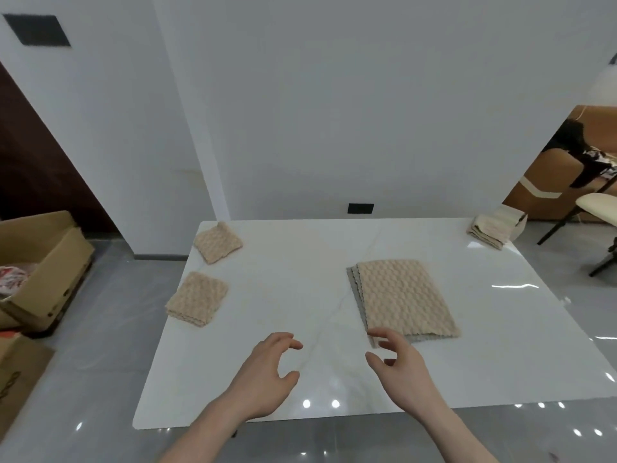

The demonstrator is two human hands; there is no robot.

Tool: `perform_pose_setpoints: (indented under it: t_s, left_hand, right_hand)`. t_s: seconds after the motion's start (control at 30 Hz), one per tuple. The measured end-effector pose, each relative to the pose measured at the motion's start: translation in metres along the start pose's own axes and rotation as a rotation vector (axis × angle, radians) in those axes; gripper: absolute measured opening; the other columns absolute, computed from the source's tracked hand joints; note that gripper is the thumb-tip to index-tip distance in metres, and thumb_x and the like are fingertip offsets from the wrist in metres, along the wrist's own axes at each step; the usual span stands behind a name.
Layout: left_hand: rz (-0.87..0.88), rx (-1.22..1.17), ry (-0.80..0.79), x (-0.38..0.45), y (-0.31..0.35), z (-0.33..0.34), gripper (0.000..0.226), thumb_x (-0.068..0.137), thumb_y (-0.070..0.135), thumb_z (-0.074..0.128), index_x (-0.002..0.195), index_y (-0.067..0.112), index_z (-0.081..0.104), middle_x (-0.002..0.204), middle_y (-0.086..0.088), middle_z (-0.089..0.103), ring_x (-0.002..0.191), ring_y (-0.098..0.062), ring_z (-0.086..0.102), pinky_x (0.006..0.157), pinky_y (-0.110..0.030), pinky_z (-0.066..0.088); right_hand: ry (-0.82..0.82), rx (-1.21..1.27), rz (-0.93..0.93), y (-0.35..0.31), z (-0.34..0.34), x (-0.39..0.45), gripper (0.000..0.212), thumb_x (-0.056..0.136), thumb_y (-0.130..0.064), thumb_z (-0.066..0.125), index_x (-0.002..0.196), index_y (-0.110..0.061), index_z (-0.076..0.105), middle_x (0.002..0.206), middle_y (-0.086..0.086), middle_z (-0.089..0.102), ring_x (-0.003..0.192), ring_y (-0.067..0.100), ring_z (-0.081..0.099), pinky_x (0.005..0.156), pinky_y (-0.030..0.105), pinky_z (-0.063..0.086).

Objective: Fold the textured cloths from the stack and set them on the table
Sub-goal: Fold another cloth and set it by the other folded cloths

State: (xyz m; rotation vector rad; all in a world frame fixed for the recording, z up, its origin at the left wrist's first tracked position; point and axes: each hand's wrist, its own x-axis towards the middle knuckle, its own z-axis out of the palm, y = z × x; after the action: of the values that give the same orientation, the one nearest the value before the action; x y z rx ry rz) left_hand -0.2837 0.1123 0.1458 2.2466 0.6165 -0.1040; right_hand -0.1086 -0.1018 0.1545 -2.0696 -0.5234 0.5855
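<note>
A stack of beige textured cloths [405, 295] lies flat on the right half of the white table [300, 279], with a grey cloth edge showing under it. Two folded beige cloths sit at the table's left: one at the far corner [218, 242], one nearer [197, 299]. My right hand [397, 365] hovers at the stack's near left corner, fingers loosely curled, fingertips at the cloth edge but holding nothing. My left hand [267, 372] floats over bare table near the front, fingers relaxed and apart.
A pile of folded cream cloths [494, 227] sits at the table's far right corner. Open cardboard boxes [40, 262] stand on the floor to the left. A chair [597, 208] stands beyond the right side. A white wall backs the table.
</note>
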Motion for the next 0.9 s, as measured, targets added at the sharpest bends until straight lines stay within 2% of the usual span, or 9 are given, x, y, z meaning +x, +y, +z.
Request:
perform_pose_setpoints:
  t_s: [0.17, 0.37, 0.67, 0.77, 0.9]
  left_hand:
    - [-0.032, 0.01, 0.008, 0.01, -0.001, 0.011, 0.043, 0.095, 0.032, 0.059, 0.136, 0.042, 0.05, 0.154, 0.023, 0.033, 0.142, -0.003, 0.033, 0.113, -0.02, 0.029]
    - [-0.014, -0.02, 0.044, 0.017, 0.034, 0.036, 0.042, 0.095, 0.031, 0.058, 0.135, 0.042, 0.05, 0.15, 0.027, 0.032, 0.141, -0.002, 0.034, 0.109, -0.017, 0.028]
    - [-0.084, -0.034, 0.175, 0.06, 0.104, 0.104, 0.041, 0.096, 0.031, 0.058, 0.134, 0.041, 0.05, 0.147, 0.029, 0.031, 0.138, 0.0, 0.034, 0.104, -0.014, 0.027]
    - [-0.1, -0.035, 0.154, 0.085, 0.123, 0.139, 0.042, 0.096, 0.031, 0.057, 0.136, 0.039, 0.05, 0.148, 0.028, 0.031, 0.138, 0.001, 0.033, 0.105, -0.013, 0.026]
    - [-0.094, -0.012, 0.102, 0.127, 0.137, 0.171, 0.046, 0.095, 0.03, 0.055, 0.14, 0.034, 0.049, 0.146, 0.024, 0.033, 0.135, 0.0, 0.035, 0.104, -0.013, 0.027]
  right_hand:
    - [0.002, -0.029, -0.012, 0.022, -0.019, -0.009, 0.036, 0.091, -0.018, 0.068, 0.115, -0.045, 0.062, 0.123, -0.03, 0.058, 0.117, -0.01, 0.052, 0.086, 0.015, 0.046]
    - [-0.024, -0.045, -0.021, 0.043, -0.048, 0.004, 0.035, 0.091, -0.019, 0.068, 0.114, -0.045, 0.062, 0.124, -0.027, 0.059, 0.118, -0.005, 0.054, 0.086, 0.014, 0.044]
    - [-0.182, -0.126, -0.14, 0.097, -0.127, 0.064, 0.035, 0.089, -0.021, 0.069, 0.113, -0.046, 0.063, 0.122, -0.03, 0.059, 0.116, -0.007, 0.054, 0.092, 0.018, 0.047]
    - [-0.203, -0.178, -0.162, 0.13, -0.153, 0.093, 0.036, 0.089, -0.018, 0.071, 0.112, -0.045, 0.062, 0.121, -0.03, 0.059, 0.115, -0.006, 0.055, 0.093, 0.018, 0.046]
    - [-0.199, -0.237, -0.147, 0.166, -0.17, 0.132, 0.039, 0.086, -0.015, 0.072, 0.108, -0.045, 0.062, 0.123, -0.026, 0.058, 0.114, 0.002, 0.058, 0.096, 0.025, 0.048]
